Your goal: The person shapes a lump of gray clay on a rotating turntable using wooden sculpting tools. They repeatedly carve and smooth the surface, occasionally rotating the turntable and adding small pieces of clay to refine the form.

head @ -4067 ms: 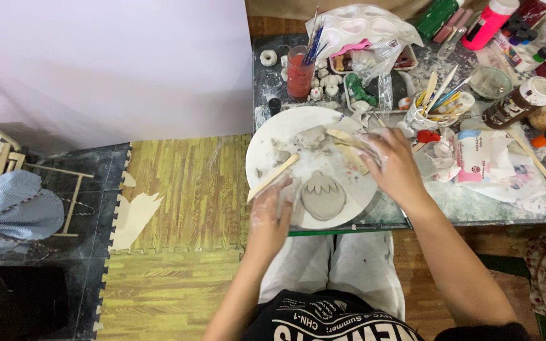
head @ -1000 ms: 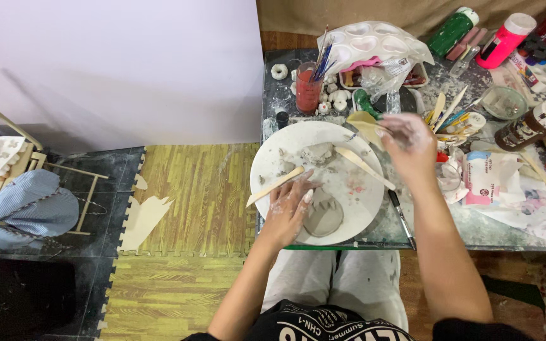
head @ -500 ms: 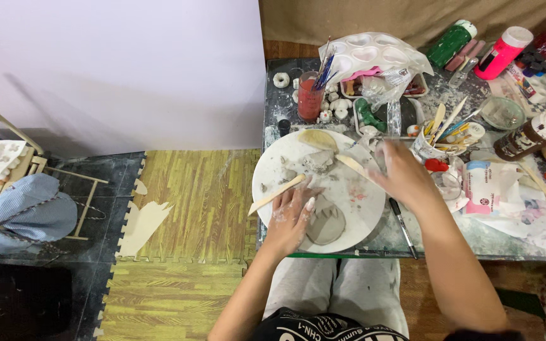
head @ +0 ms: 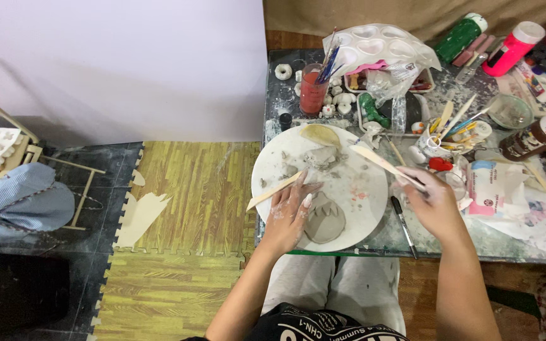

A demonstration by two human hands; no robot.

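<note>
Resting fingers-down on the round white work board (head: 355, 202), the left hand (head: 290, 213) is loosely spread, fingertips touching the left edge of a flat grey clay piece with a jagged, toothed top edge (head: 325, 219). That clay piece lies on the lower middle of the board, just right of the left hand. A flat pale wooden stick (head: 275, 190) lies slanted across the board's left rim, its upper end just above the left fingers; whether the hand touches it, cannot tell. The right hand (head: 434, 203) sits at the board's right edge, fingers closed around the handle of a long wooden modelling tool (head: 383, 164) whose blade points up-left over the board. A grey clay lump (head: 321, 156) and a pale yellowish flat wedge (head: 321, 134) sit at the top of the board, small clay crumbs near them. A black pen-like tool (head: 403, 226) lies on the glass table (head: 526, 249) just below the right hand. Behind the board: a red-filled cup holding brushes (head: 313, 88), a white plastic palette with heart-shaped wells (head: 380, 44), a green paint bottle (head: 461, 35), a pink paint bottle (head: 512, 47). Left of the table, yellow wood-pattern foam mats (head: 191, 189) cover the floor. The person's light grey trousers (head: 304, 284) show below the table edge.
</note>
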